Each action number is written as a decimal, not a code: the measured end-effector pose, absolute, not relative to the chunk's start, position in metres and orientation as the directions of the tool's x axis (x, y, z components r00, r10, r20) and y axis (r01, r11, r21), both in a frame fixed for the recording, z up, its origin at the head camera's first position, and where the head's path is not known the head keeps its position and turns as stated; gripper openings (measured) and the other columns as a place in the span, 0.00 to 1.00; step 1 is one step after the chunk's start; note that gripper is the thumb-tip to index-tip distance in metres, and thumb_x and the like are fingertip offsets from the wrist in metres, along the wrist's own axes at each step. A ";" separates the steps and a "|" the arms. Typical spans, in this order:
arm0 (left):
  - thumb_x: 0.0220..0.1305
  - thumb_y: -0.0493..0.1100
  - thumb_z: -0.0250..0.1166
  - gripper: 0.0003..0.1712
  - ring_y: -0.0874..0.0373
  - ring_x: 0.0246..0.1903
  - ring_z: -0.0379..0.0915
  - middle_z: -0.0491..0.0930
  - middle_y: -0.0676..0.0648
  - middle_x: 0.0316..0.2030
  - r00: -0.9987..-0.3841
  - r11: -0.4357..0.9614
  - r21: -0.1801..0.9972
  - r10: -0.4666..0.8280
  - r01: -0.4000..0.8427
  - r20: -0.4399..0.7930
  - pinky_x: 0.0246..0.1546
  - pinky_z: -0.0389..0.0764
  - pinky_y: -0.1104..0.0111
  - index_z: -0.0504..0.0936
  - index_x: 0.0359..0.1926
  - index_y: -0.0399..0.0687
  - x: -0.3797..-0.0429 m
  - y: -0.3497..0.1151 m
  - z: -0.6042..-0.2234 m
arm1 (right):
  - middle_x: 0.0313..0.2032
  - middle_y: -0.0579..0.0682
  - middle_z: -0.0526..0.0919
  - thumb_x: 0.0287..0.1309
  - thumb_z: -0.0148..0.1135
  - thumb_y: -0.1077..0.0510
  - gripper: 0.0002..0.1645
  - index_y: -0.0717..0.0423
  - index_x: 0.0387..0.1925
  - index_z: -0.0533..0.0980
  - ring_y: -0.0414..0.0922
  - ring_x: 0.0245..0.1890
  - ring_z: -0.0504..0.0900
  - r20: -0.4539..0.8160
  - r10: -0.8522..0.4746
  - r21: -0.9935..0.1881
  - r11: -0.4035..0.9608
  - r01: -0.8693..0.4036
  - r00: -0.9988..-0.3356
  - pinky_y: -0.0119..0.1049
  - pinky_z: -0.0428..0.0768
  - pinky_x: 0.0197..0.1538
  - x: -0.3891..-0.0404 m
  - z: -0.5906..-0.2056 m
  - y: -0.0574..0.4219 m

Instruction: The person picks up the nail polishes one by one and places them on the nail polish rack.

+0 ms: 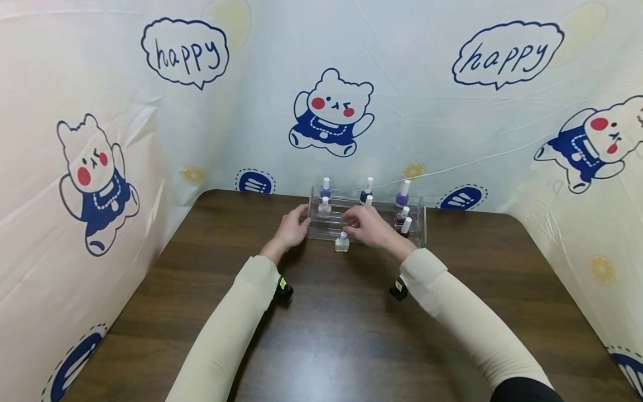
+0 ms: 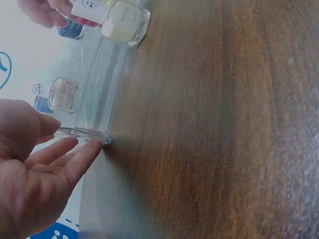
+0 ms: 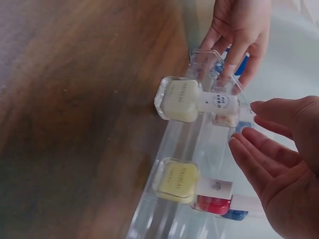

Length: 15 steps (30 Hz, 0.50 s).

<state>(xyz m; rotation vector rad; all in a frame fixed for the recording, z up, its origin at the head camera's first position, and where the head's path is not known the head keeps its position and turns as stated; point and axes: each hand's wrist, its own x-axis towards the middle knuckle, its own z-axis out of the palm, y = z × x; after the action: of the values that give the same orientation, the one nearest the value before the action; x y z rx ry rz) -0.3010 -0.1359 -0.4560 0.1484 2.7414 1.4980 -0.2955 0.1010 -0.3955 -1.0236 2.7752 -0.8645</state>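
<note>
A clear acrylic tiered rack (image 1: 329, 228) stands near the back of the table. My left hand (image 1: 292, 226) grips its left end panel, the thumb (image 2: 47, 123) inside and the fingers outside. Just in front of the rack is an upright pale white nail polish bottle (image 1: 342, 243) with a white cap (image 3: 218, 102). My right hand (image 1: 370, 224) hovers by that cap, thumb and fingers apart with nothing between them. Behind this hand, a yellow nail polish bottle (image 3: 178, 182) sits on the front tier and a red one (image 3: 212, 204) on the tier behind; the head view hides most of both.
Glittery (image 1: 324, 208), blue-violet (image 1: 325, 190), dark blue (image 1: 365, 195) and purple (image 1: 402, 198) nail polish bottles stand on the upper tiers. Two dark bottles are at the right end. A printed cloth (image 1: 271, 123) hangs close behind the table (image 1: 331, 335) and along both sides.
</note>
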 end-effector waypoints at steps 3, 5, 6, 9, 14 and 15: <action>0.79 0.35 0.51 0.27 0.44 0.69 0.67 0.71 0.37 0.69 -0.995 0.539 0.839 0.091 0.073 0.028 0.69 0.69 0.52 0.64 0.75 0.43 -0.301 -0.136 -0.456 | 0.48 0.61 0.86 0.65 0.66 0.66 0.16 0.69 0.52 0.81 0.53 0.47 0.87 0.113 -0.616 -0.540 0.621 -0.569 -0.780 0.44 0.85 0.52 -0.293 -0.400 0.103; 0.79 0.35 0.51 0.27 0.44 0.69 0.67 0.71 0.37 0.70 -0.996 0.537 0.841 0.090 0.068 0.023 0.70 0.69 0.52 0.64 0.76 0.43 -0.301 -0.136 -0.456 | 0.46 0.60 0.87 0.65 0.67 0.66 0.15 0.69 0.51 0.82 0.52 0.46 0.87 0.109 -0.614 -0.552 0.616 -0.562 -0.781 0.43 0.85 0.51 -0.291 -0.403 0.103; 0.79 0.35 0.51 0.27 0.44 0.69 0.67 0.71 0.37 0.70 -0.996 0.536 0.841 0.089 0.066 0.021 0.70 0.69 0.52 0.64 0.76 0.44 -0.301 -0.135 -0.455 | 0.45 0.59 0.87 0.64 0.67 0.67 0.14 0.68 0.50 0.83 0.52 0.45 0.87 0.113 -0.613 -0.557 0.612 -0.561 -0.782 0.43 0.86 0.50 -0.291 -0.404 0.103; 0.79 0.36 0.51 0.28 0.44 0.70 0.66 0.70 0.38 0.70 -0.996 0.531 0.845 0.086 0.056 0.012 0.70 0.68 0.52 0.63 0.76 0.45 -0.301 -0.135 -0.455 | 0.44 0.59 0.88 0.63 0.68 0.68 0.12 0.68 0.48 0.84 0.51 0.43 0.88 0.140 -0.616 -0.572 0.589 -0.571 -0.775 0.42 0.86 0.49 -0.289 -0.408 0.103; 0.79 0.36 0.51 0.28 0.45 0.70 0.66 0.70 0.38 0.70 -0.997 0.534 0.844 0.082 0.048 0.006 0.69 0.69 0.52 0.63 0.76 0.45 -0.301 -0.135 -0.455 | 0.42 0.59 0.88 0.61 0.67 0.70 0.11 0.69 0.46 0.84 0.49 0.40 0.88 0.181 -0.624 -0.574 0.560 -0.597 -0.760 0.42 0.87 0.46 -0.287 -0.414 0.102; 0.79 0.36 0.51 0.28 0.45 0.70 0.66 0.70 0.38 0.70 -0.997 0.534 0.844 0.082 0.049 0.006 0.69 0.69 0.52 0.64 0.76 0.45 -0.301 -0.135 -0.455 | 0.42 0.59 0.88 0.62 0.67 0.70 0.11 0.69 0.45 0.84 0.49 0.40 0.87 0.182 -0.624 -0.573 0.561 -0.597 -0.760 0.42 0.87 0.46 -0.287 -0.415 0.102</action>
<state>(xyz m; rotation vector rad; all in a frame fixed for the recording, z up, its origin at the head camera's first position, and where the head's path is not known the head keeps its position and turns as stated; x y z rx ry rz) -0.3008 -0.1348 -0.4551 0.1157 2.7217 1.4955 -0.2866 0.1019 -0.4150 -1.0718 2.7383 -0.9815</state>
